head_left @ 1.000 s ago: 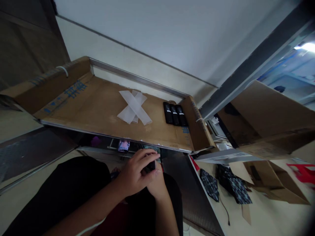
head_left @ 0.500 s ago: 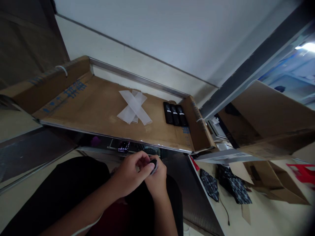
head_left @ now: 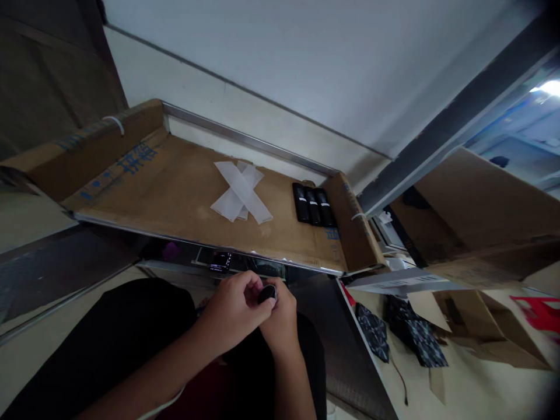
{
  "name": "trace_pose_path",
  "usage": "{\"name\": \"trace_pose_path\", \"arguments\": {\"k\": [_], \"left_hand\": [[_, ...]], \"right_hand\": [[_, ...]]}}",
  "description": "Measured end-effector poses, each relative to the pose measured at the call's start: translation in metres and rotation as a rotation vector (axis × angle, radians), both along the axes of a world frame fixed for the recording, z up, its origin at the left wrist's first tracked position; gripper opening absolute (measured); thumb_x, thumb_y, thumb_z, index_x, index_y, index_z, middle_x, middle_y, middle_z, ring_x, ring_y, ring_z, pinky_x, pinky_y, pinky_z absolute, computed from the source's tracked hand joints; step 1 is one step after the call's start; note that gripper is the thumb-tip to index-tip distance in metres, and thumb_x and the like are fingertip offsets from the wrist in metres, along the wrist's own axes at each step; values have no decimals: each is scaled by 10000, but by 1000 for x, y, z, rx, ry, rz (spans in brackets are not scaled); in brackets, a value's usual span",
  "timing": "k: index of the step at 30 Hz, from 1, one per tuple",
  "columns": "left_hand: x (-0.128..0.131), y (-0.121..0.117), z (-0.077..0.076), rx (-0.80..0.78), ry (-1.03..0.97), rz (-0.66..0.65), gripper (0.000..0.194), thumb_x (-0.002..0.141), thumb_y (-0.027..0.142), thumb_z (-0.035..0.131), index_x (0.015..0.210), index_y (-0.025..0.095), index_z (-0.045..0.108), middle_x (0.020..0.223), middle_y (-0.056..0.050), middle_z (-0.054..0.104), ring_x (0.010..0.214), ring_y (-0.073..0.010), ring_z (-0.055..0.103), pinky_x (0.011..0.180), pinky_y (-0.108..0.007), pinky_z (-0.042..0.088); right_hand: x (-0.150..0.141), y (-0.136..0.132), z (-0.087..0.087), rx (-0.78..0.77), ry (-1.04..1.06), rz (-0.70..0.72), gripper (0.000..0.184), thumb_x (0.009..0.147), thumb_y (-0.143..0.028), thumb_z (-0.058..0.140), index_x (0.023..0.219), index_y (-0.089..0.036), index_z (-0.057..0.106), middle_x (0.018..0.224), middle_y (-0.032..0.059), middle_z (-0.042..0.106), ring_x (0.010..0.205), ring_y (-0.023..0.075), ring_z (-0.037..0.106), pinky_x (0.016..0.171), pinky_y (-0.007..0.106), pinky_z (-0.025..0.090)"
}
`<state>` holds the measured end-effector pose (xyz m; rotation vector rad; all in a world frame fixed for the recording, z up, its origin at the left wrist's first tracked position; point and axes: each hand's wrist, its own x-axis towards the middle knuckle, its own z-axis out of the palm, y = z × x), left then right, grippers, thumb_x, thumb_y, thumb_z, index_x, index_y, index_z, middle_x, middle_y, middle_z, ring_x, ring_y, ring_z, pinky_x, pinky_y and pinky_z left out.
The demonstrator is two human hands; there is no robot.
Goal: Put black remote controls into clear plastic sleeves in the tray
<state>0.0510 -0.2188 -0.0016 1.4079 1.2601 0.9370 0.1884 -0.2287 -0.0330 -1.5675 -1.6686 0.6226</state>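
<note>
My left hand [head_left: 231, 312] and my right hand [head_left: 280, 318] meet low in the middle of the view, over my lap. Both are closed around a small black object [head_left: 266, 293] whose rounded end pokes out between the fingers. Its exact kind is too dark to make out. Above the hands lies a cardboard-lined shelf [head_left: 175, 192]. On it rest crossed translucent plastic strips [head_left: 240, 191] and three black devices [head_left: 313, 205] side by side at the right end.
A small lit screen [head_left: 220, 261] sits under the shelf's front edge. To the right are open cardboard boxes [head_left: 472, 210], dark patterned pouches [head_left: 413, 332] and a red object [head_left: 540, 309] on a pale surface. A white wall rises behind the shelf.
My left hand shifted from covering the object to gripping it from the left, and the black object's end now shows between both hands. The view tilted slightly.
</note>
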Motion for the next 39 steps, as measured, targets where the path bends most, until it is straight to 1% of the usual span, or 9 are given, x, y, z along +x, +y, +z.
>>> {"name": "trace_pose_path", "arguments": {"k": [6,11,16,21,26,29,32,34,39], "left_hand": [[-1,2,-6,-25,-102,-5,151,782,299,724,785,194,616,746,-10,666,690,-169,622,647,-275,484],[-1,2,-8,-69,-204,-64,148,859,299,637,758,194,612,682,-1,642,639,-161,609,620,-268,461],[3,-3,-5,57,-52,-21,130,888,270,588,784,195,604,743,-11,648,684,-167,596,644,-273,427],[3,-1,-3,114,56,-36,147,891,223,558,747,193,560,750,-18,641,700,-169,579,676,-287,396],[5,3,-13,75,104,-68,169,889,187,536,720,191,530,741,-20,629,712,-173,570,689,-296,377],[2,6,-14,60,134,-87,154,895,198,537,741,189,540,753,-19,622,732,-177,566,702,-301,375],[-6,9,-10,47,153,-157,143,923,242,531,793,190,559,790,-18,626,769,-182,568,723,-306,381],[-12,9,-7,45,169,-233,132,930,255,533,818,193,564,821,-15,634,795,-183,570,740,-308,386],[-18,7,-6,71,219,-369,75,927,259,555,891,201,587,922,-15,655,879,-191,575,804,-319,400]], "right_hand": [[-2,0,1,26,27,-3,90,733,-211,613,820,-209,589,719,-8,655,631,152,577,588,245,421],[1,0,-5,66,45,-8,183,669,-240,653,837,-212,585,693,-32,631,592,144,552,572,244,419],[0,-2,-2,39,81,7,120,744,-246,642,817,-214,551,679,-37,610,592,136,545,576,240,413],[0,-2,1,-96,88,58,134,792,-238,645,891,-205,562,755,-10,658,661,151,597,605,241,426],[2,-2,1,-205,128,153,205,763,-158,636,961,-197,598,903,23,710,794,172,643,704,252,477],[10,-3,6,-254,212,262,378,750,-133,645,1117,-209,599,1069,34,708,962,191,659,854,281,507],[24,-3,10,-297,328,375,535,717,-88,619,1231,-234,591,1205,41,681,1106,209,640,1003,332,484],[33,-2,11,-310,386,396,507,734,-86,595,1216,-239,628,1211,43,686,1134,218,636,1032,352,474],[39,1,9,-319,318,436,158,886,-230,653,1001,-221,760,985,22,741,963,209,666,927,323,496]]}}
